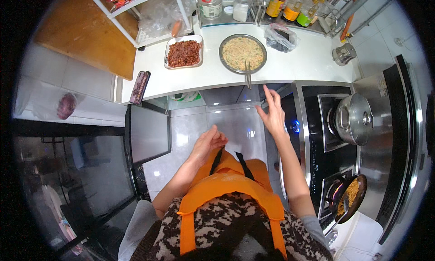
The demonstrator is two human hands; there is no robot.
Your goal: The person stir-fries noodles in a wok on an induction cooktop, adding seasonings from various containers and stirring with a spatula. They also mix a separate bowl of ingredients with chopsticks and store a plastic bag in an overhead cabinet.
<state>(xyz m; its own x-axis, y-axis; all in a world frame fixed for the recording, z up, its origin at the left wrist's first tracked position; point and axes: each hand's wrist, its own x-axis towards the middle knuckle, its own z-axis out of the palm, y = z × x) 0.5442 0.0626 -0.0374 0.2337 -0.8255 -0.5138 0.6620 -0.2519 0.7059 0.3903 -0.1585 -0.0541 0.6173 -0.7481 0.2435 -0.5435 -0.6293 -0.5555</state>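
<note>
My right hand (272,113) is raised with its fingers apart, just off the front edge of the white counter, holding nothing. Nearest to it is a pair of chopsticks (249,78), whose tips rest on a round metal dish (222,58) and whose other ends overhang the counter edge. The dish holds a pale minced mixture with green bits (243,51). My left hand (210,142) hangs before the orange apron (234,181), its fingers curled; whether it touches the apron I cannot tell. Left of the dish stands a white tray (201,62) of reddish-brown nuts or beans (183,53).
On the black hob (314,125) at right are a lidded steel pot (355,120) and a wok (363,196) with food and a ladle. A phone (140,87) lies at the counter's left end. A plastic bag (281,38), glass jar (344,54) and sauce bottles (276,4) stand further back.
</note>
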